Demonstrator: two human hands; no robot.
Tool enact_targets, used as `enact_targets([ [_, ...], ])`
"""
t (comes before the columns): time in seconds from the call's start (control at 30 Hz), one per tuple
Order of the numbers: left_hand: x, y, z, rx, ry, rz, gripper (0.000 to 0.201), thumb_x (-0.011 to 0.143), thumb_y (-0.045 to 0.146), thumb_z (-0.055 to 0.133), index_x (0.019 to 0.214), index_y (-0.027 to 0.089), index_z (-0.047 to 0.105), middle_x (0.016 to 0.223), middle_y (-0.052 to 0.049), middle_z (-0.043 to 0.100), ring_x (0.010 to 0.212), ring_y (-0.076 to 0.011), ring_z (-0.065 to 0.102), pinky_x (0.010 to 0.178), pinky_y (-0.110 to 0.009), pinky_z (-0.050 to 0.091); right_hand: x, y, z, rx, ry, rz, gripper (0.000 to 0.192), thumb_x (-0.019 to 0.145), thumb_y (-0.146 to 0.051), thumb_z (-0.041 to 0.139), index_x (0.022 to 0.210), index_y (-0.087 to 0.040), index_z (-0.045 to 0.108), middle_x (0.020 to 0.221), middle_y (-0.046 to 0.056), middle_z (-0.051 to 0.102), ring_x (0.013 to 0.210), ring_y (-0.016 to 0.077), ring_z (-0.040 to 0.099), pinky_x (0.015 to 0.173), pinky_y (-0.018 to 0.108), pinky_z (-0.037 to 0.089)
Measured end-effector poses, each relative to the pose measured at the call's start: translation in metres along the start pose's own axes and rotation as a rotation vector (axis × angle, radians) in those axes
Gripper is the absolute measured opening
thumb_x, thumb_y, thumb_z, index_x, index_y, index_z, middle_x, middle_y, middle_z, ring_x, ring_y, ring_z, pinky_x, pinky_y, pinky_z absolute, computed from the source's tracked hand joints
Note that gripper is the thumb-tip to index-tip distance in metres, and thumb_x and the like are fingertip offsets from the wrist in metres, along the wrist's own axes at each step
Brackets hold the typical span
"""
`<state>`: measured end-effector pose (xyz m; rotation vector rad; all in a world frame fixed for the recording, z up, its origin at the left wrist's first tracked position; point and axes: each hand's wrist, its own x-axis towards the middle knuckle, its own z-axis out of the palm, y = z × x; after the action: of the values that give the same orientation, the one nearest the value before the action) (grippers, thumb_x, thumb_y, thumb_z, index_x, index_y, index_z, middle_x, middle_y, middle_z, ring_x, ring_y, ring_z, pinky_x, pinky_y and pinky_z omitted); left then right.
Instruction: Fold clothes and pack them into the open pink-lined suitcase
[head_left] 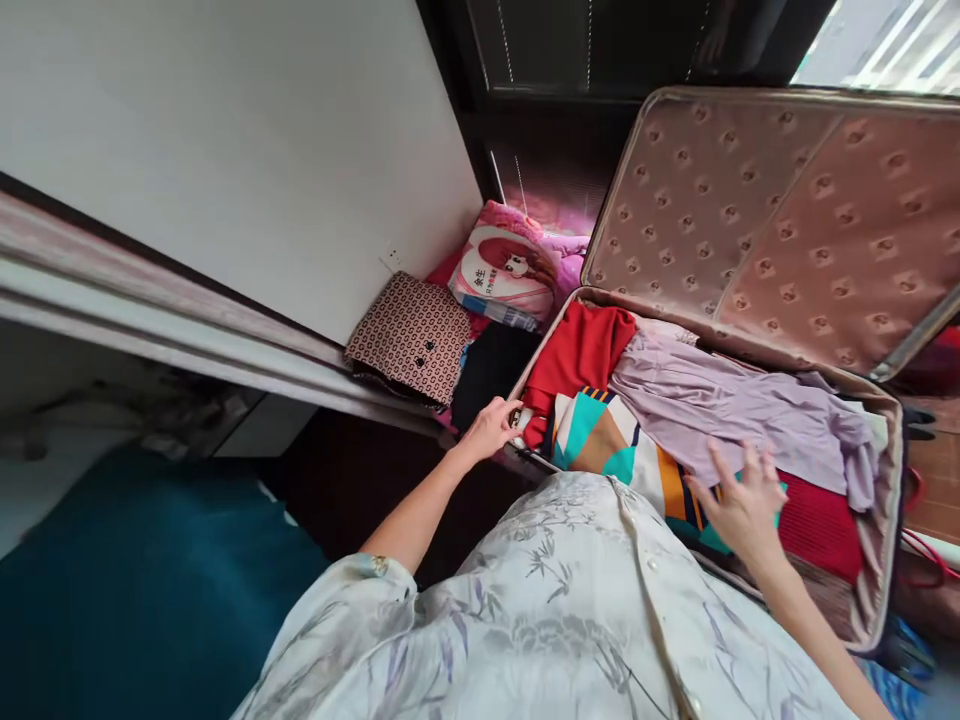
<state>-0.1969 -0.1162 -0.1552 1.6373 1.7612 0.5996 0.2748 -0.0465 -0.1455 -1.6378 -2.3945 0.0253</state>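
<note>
We see an open suitcase (pixel 889 520) on the floor, its patterned lid (pixel 765 210) tipped back and its tray packed with clothes. We take the suitcase as our landmark.

The left hand (pixel 491 428) rests at the suitcase's near left corner, fingers bent and touching the rim just beside a red garment (pixel 581 350). We cannot tell whether the fingers pinch anything there; they look loosely curled against the edge instead of being clamped on cloth.

The right hand (pixel 742 505) lies flat over the middle of the suitcase, fingers spread apart and gripping nothing. Its fingertips reach the lower edge of a lilac garment (pixel 735 410), which stretches across the tray from the back left toward the right wall. The palm sits over a striped cloth (pixel 607 440) of teal, orange and white that lies at the near side of the tray, partly under the lilac one. Just to the right of that hand, toward the suitcase's near right corner, a dark red knit piece (pixel 821 525) shows.

Outside the suitcase, against its left wall, we see a black folded item (pixel 491 370). Farther left sits a brown checked bag (pixel 412 335), and behind it, near the lid's left edge, a pink package (pixel 506 270) with a cartoon face. A white wall (pixel 247 140) rises beyond these.
</note>
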Motion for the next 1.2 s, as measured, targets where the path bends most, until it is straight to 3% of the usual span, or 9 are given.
enact_targets([
  [0.13, 0.017, 0.016, 0.027, 0.133, -0.223, 0.083, 0.063, 0.073, 0.015, 0.086, 0.132, 0.024, 0.063, 0.11, -0.004, 0.058, 0.085, -0.0183, 0.067, 0.086, -0.034, 0.057, -0.004, -0.052, 0.012, 0.029, -0.173, -0.378, 0.061, 0.097, -0.041, 0.058, 0.156, -0.045, 0.043, 0.172, 0.009, 0.02, 0.154, 0.0461, 0.021, 0.109, 0.061, 0.038],
  [0.27, 0.045, 0.033, 0.027, 0.259, -0.31, 0.088, 0.058, 0.071, 0.013, 0.084, 0.126, 0.023, 0.067, 0.111, -0.008, 0.061, 0.091, -0.0239, 0.068, 0.087, -0.035, 0.054, -0.002, -0.07, 0.042, 0.031, -0.261, -0.468, 0.054, 0.098, -0.034, 0.056, 0.151, -0.047, 0.051, 0.169, 0.008, 0.03, 0.154, 0.0429, 0.025, 0.108, 0.058, 0.04],
  [0.4, 0.042, 0.024, 0.005, 0.107, -0.101, 0.132, 0.027, 0.083, 0.015, 0.073, 0.109, 0.019, 0.072, 0.101, -0.006, 0.066, 0.084, -0.0181, 0.066, 0.084, -0.03, 0.052, -0.004, -0.065, 0.066, 0.037, -0.326, -0.438, 0.05, 0.101, -0.038, 0.052, 0.15, -0.043, 0.053, 0.169, 0.009, 0.032, 0.153, 0.0395, 0.03, 0.109, 0.055, 0.04],
  [0.47, 0.022, 0.013, 0.001, 0.027, 0.075, 0.013, 0.008, 0.089, 0.022, 0.069, 0.092, 0.017, 0.073, 0.089, -0.004, 0.068, 0.076, -0.0158, 0.065, 0.08, -0.028, 0.052, -0.007, -0.062, 0.072, 0.042, -0.329, -0.423, 0.049, 0.102, -0.04, 0.05, 0.151, -0.042, 0.052, 0.17, 0.009, 0.029, 0.154, 0.038, 0.027, 0.112, 0.055, 0.037],
  [0.53, -0.004, 0.004, 0.006, -0.02, 0.161, -0.191, 0.021, 0.09, 0.033, 0.07, 0.076, 0.017, 0.071, 0.074, -0.003, 0.068, 0.069, -0.0155, 0.064, 0.074, -0.028, 0.051, -0.011, -0.061, 0.076, 0.042, -0.317, -0.401, 0.049, 0.103, -0.04, 0.048, 0.151, -0.042, 0.052, 0.171, 0.009, 0.028, 0.155, 0.0369, 0.026, 0.115, 0.055, 0.034],
  [0.67, -0.047, 0.002, 0.043, -0.141, 0.075, -0.453, 0.026, 0.072, 0.041, 0.087, 0.083, 0.02, 0.077, 0.072, -0.002, 0.073, 0.073, -0.0203, 0.07, 0.071, -0.029, 0.052, -0.013, -0.062, 0.082, 0.037, -0.314, -0.365, 0.05, 0.103, -0.041, 0.048, 0.153, -0.042, 0.05, 0.171, 0.006, 0.028, 0.155, 0.0356, 0.028, 0.116, 0.056, 0.032],
  [0.83, -0.048, 0.009, 0.084, -0.267, 0.111, -0.522, 0.036, 0.071, 0.035, 0.089, 0.099, 0.016, 0.078, 0.086, -0.007, 0.077, 0.084, -0.0231, 0.073, 0.074, -0.03, 0.055, -0.009, -0.064, 0.082, 0.02, -0.319, -0.361, 0.051, 0.102, -0.045, 0.049, 0.153, -0.042, 0.049, 0.169, 0.008, 0.031, 0.153, 0.0364, 0.031, 0.113, 0.056, 0.036],
  [1.0, -0.052, -0.005, 0.072, -0.182, 0.115, -0.517, 0.015, 0.088, 0.025, 0.069, 0.086, 0.014, 0.079, 0.074, -0.004, 0.072, 0.073, -0.0174, 0.067, 0.073, -0.028, 0.051, -0.007, -0.063, 0.08, 0.015, -0.314, -0.377, 0.051, 0.103, -0.047, 0.045, 0.152, -0.038, 0.052, 0.168, 0.012, 0.032, 0.152, 0.0373, 0.032, 0.113, 0.057, 0.038],
  [1.2, -0.051, -0.006, 0.064, -0.24, 0.129, -0.454, 0.021, 0.071, 0.023, 0.082, 0.09, 0.013, 0.077, 0.086, -0.005, 0.075, 0.076, -0.0179, 0.067, 0.071, -0.029, 0.052, -0.007, -0.063, 0.083, 0.04, -0.299, -0.371, 0.055, 0.101, -0.047, 0.047, 0.155, -0.039, 0.047, 0.169, 0.01, 0.03, 0.152, 0.0379, 0.03, 0.113, 0.06, 0.036],
])
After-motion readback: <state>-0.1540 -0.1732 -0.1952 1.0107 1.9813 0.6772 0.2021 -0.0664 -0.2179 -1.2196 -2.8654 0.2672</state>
